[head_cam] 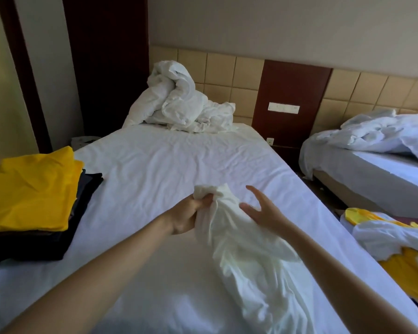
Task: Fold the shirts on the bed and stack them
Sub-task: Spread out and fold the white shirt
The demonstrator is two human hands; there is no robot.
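Our arms: the left arm (94, 273) and the right arm (336, 273) reach out over the bed, so both hands can work on one shirt in the middle.

Bed (155, 160): it is our work table. We think its wide, flat sheet is kept bare so a shirt can be laid out and folded on it.

Duvet (179, 102): it sits bunched up at the head end. We guess it was put there to be out of the way.

Stack (34, 244): folded dark shirts lie at the left edge of the bed, with a folded yellow shirt (32, 189) on top. It is close enough that we can add the next shirt.

White shirt (251, 261): this is the one we are on now. It is not folded yet. It runs in a crumpled line from our body up to the left hand, and most of it lies on the bed.

Heap (384, 239): white and yellow clothes lie in a mess to the right of the bed. We think these wait their turn. We cannot tell what they lie on.

Left hand (186, 215): its fingers are curled tight round the far, bunched end of the white shirt, lifting it a little so we can find an edge.

Right hand (263, 210): it holds nothing, and its fingers are spread. It is just beside the shirt, ready to take hold. We cannot tell if it touches the cloth.
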